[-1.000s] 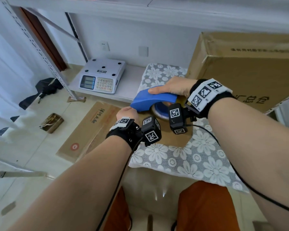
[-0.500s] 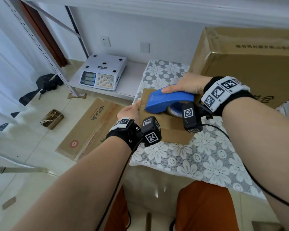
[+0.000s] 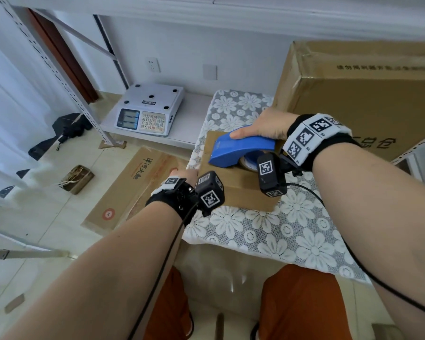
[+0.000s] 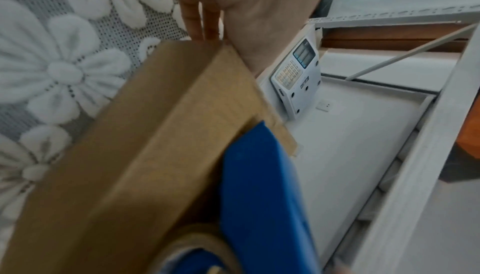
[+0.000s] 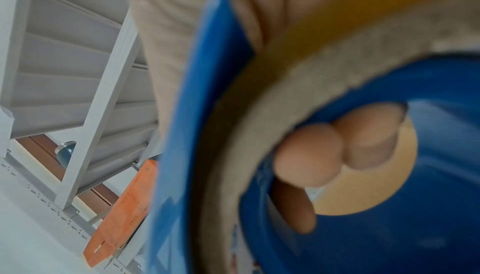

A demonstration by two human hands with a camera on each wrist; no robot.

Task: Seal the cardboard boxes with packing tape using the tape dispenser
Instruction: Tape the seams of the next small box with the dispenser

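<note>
Now our right hand (image 3: 265,126) clenches round the blue tape dispenser (image 3: 241,149), resting atop the small cardboard box (image 3: 241,190) on the lace-covered table (image 3: 280,231); our left hand (image 3: 184,174) braces the box's left edge, fingers straight.

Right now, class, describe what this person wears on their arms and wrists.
No sleeves. The left wrist strap and right wrist strap: black, with white panels of black square codes. Each carries a black boxy camera, also coded, trailing a thin black cable.
</note>
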